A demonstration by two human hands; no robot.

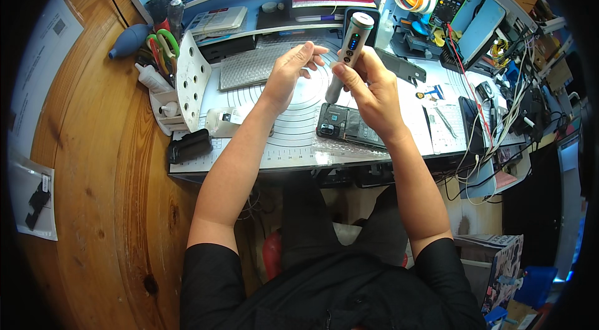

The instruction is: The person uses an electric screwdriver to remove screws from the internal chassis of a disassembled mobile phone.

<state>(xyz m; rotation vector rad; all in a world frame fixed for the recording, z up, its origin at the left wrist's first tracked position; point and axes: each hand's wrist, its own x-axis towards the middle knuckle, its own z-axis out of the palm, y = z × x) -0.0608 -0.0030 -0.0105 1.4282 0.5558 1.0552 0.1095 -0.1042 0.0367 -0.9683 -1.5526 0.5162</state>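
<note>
One silver tool (354, 43) is gripped in the right hand (374, 89), a dark phone (347, 125) below it; the left hand (289, 74) hovers alongside, loosely curled.

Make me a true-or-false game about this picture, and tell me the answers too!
1. The right-hand grip holds a silver tool. True.
2. The left-hand grip holds the green-handled scissors. False: the scissors stand in the white holder.
3. The blue bulb is to the left of the scissors. True.
4. The dark phone sits up on the shelf. False: it lies on the worktop, below the tool.
5. The person wears short black sleeves. True.
</note>
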